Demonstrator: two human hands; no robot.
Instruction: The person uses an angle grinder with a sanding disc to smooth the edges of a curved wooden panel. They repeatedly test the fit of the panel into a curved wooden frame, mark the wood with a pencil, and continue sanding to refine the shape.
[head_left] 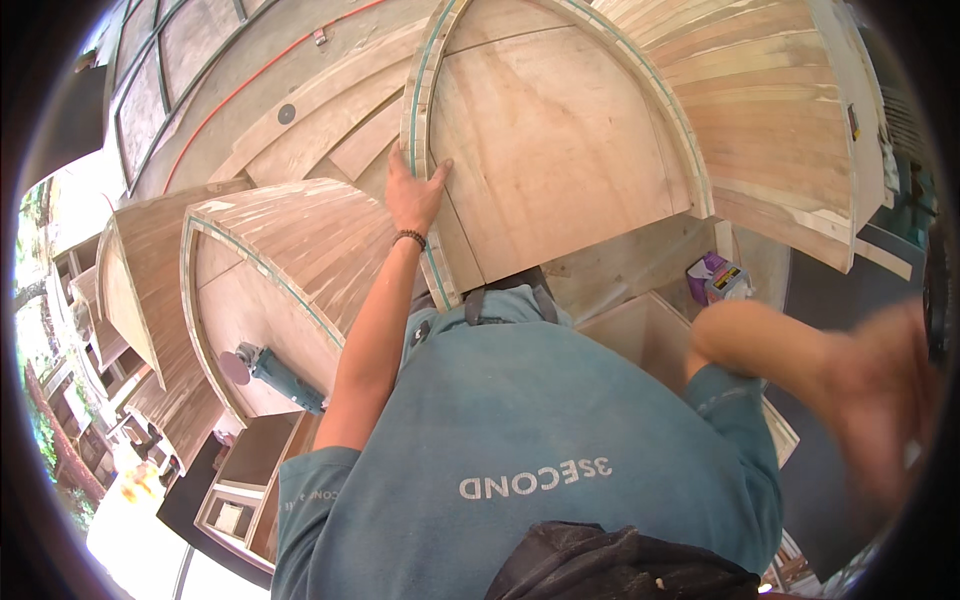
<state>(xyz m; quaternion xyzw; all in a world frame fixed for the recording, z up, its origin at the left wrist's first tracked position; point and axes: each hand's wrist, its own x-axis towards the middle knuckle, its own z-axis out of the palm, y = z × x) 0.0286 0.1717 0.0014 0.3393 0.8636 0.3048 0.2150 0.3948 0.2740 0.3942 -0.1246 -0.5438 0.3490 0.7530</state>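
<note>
At left grip (414, 197), arched wooden panel (565, 135).

Power tool (285, 378): teal angle grinder with a round disc, lying near eight o'clock.
Cord (261, 70): orange, curving between ten and eleven o'clock.
Gridded panel (190, 50): pale, dark-barred, at ten o'clock.
Small box (712, 275): purple and grey, at three o'clock.
Greenery (40, 205): bright, outdoors, past nine o'clock.
</note>
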